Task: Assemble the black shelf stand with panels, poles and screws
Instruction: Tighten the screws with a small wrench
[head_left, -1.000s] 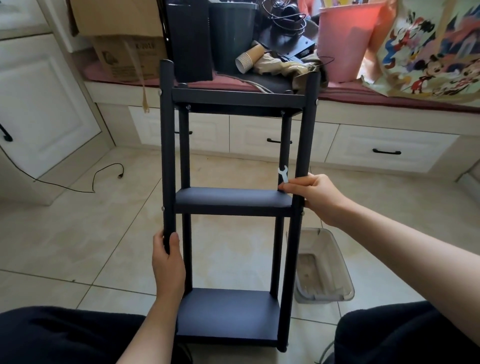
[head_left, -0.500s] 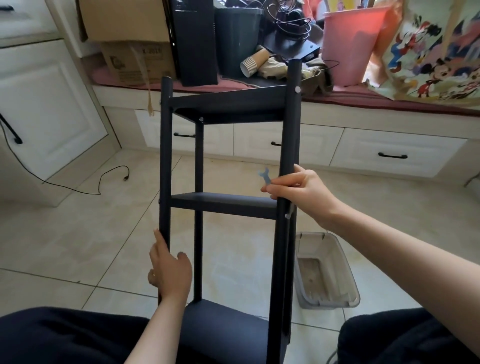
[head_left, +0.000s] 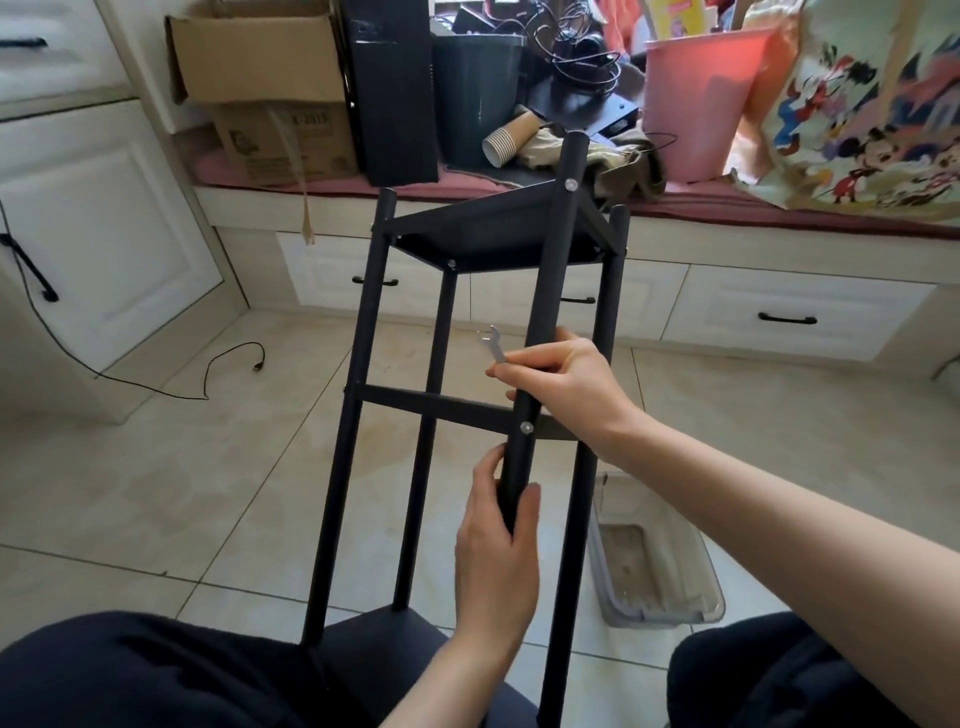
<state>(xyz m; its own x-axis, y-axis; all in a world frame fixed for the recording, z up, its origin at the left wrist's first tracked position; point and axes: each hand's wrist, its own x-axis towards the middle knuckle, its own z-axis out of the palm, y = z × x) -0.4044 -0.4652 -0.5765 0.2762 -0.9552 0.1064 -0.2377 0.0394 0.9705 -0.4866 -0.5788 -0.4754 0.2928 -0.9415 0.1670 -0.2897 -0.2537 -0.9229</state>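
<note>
The black shelf stand (head_left: 363, 322) stands upright on the tiled floor between my knees, turned corner-on toward me, with three panels on several poles. My left hand (head_left: 496, 551) grips the nearest pole (head_left: 550, 291) just below the middle panel (head_left: 436, 408). My right hand (head_left: 563, 384) holds the same pole above that panel and pinches a small silver wrench (head_left: 493, 343) in its fingertips. A silver screw head (head_left: 527, 427) shows on the pole at the middle panel, another screw head (head_left: 571, 184) near the top panel (head_left: 498, 228). The bottom panel is mostly hidden by my arm and legs.
A clear plastic bin (head_left: 654, 566) sits on the floor right of the stand. A black cable (head_left: 218, 364) trails across the tiles at left. Behind is a window bench with white drawers (head_left: 774, 317), cardboard boxes (head_left: 260, 88), a pink bucket (head_left: 701, 98) and clutter.
The stand has been rotated so a corner pole now faces me. My left hand left the left pole and now grips the nearest pole; my right hand stayed on it with the wrench.
</note>
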